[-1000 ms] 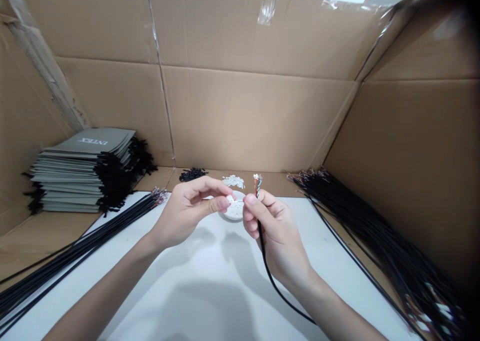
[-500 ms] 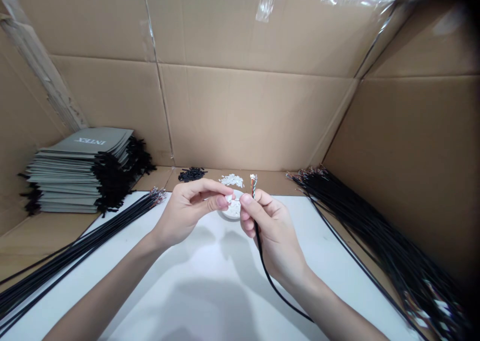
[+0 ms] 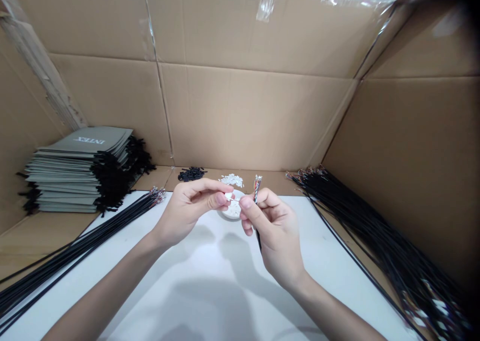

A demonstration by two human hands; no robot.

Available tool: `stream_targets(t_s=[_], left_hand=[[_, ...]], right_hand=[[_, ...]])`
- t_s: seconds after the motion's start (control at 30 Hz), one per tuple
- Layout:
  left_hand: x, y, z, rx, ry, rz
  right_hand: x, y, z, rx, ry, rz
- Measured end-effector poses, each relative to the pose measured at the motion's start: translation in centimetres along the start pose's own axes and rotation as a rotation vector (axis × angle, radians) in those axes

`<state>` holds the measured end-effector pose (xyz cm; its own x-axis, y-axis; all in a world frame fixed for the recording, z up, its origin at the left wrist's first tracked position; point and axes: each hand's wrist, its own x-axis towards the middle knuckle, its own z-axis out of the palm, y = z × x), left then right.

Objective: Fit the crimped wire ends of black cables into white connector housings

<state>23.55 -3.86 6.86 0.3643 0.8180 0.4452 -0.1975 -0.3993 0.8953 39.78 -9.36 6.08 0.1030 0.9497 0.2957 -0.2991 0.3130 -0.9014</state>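
My left hand (image 3: 191, 206) pinches a small white connector (image 3: 228, 196) between thumb and forefinger. My right hand (image 3: 275, 226) is closed around a black cable (image 3: 258, 241), whose colored wires (image 3: 257, 186) stick up above the fingers. A thin wire (image 3: 235, 200) runs from the right fingertips to the white connector; whether its tip is inside cannot be made out. Behind and below the fingertips stands a round white dish (image 3: 232, 213) with small white pieces in it.
Piles of black pieces (image 3: 192, 174) and white pieces (image 3: 231, 180) lie at the back. Black cable bundles rest at left (image 3: 112, 223) and right (image 3: 360, 226). Grey INTEX sleeves (image 3: 67, 176) are stacked at the left. Cardboard walls (image 3: 247, 116) surround the white table (image 3: 210, 291).
A thin wire now spans the space between my fingertips. My right hand and the cable's wire ends have shifted slightly right. My left hand stays nearly where it was.
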Motion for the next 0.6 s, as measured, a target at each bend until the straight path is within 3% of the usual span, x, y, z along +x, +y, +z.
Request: stream_targets(t_s=[0.6], left_hand=[[-0.23, 0.23, 0.42, -0.067, -0.018, -0.048]], right_hand=[[0.10, 0.47, -0.10, -0.032, 0.019, -0.097]])
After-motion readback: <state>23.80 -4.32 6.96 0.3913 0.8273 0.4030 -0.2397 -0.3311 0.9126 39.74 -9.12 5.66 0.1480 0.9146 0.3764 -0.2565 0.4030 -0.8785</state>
